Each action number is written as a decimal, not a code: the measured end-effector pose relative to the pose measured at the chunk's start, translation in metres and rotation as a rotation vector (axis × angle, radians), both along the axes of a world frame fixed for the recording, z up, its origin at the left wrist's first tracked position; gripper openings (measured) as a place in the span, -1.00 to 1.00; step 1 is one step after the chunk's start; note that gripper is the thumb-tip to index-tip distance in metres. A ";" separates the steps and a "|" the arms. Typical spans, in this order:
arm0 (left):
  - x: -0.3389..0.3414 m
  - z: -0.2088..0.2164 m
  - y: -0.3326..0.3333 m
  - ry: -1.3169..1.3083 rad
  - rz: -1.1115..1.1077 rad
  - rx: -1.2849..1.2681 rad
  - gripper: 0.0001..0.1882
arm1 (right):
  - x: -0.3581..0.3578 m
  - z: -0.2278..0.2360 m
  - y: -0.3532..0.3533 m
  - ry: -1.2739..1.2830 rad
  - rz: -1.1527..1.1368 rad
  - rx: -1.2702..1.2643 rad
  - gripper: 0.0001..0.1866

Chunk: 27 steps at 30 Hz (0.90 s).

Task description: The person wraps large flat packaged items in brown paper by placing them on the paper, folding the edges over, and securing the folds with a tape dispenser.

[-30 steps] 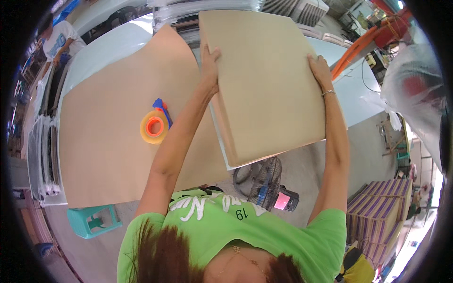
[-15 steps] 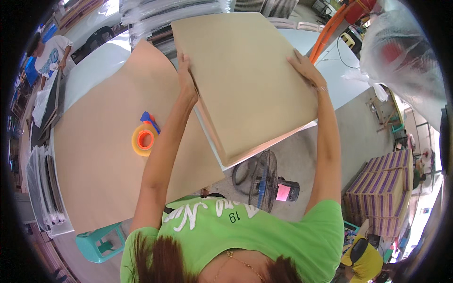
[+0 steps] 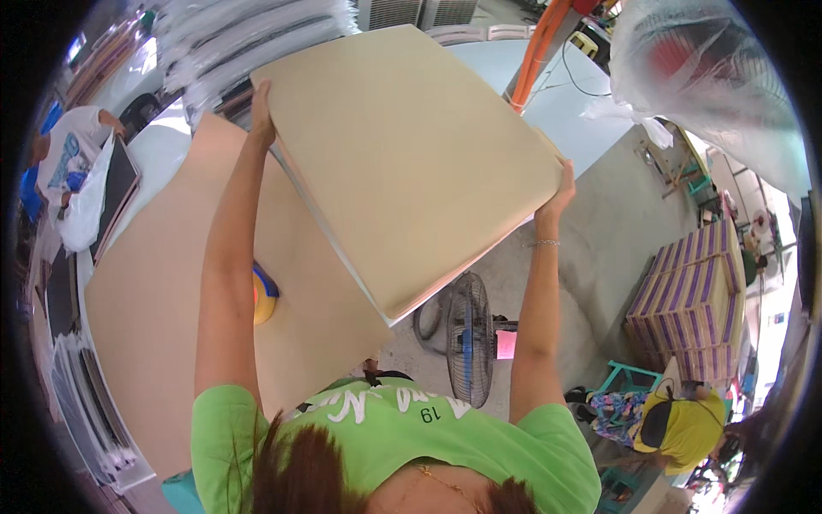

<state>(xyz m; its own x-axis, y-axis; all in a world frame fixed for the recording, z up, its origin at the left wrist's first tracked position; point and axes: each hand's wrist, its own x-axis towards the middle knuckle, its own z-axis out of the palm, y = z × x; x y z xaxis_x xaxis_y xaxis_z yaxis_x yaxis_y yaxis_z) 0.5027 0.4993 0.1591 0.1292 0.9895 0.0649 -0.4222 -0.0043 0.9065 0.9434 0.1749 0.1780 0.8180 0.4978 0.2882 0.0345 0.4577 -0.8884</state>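
Note:
A thick stack of brown paper sheets (image 3: 402, 171) lies in front of me, its near corner pointing toward my body. My left hand (image 3: 263, 116) grips the stack's left edge close to the far left corner. At the right corner, my right hand (image 3: 555, 197) holds the edge with its fingers folded over the side; a thin bracelet circles that wrist. Left of the stack spreads a large brown sheet (image 3: 163, 283) with a curled far edge. On it rests a yellow tape roll (image 3: 267, 307) with a blue part, half hidden behind my left forearm.
Plastic-wrapped panels (image 3: 248, 43) are piled at the far left. A standing fan (image 3: 471, 343) is on the floor below the stack's near edge. To the right are a striped box bundle (image 3: 693, 300) and a person in yellow (image 3: 685, 428). Another person (image 3: 73, 163) handles panels at left.
My left hand has slid along the left edge to the far corner, and my right hand has come nearer, to the right corner. My view has also shifted, and my forearm now partly covers the tape roll.

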 end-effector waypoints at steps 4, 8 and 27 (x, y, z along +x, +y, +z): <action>-0.024 0.003 0.023 -0.108 0.019 -0.018 -0.51 | -0.008 0.000 0.014 0.002 -0.060 -0.033 -0.61; 0.003 0.012 0.012 -0.140 -0.054 -0.163 -0.51 | -0.001 -0.003 0.014 0.009 -0.097 -0.064 -0.60; -0.013 -0.010 0.044 0.201 0.186 0.396 -0.58 | -0.015 -0.012 0.005 -0.289 -0.221 -0.121 -0.58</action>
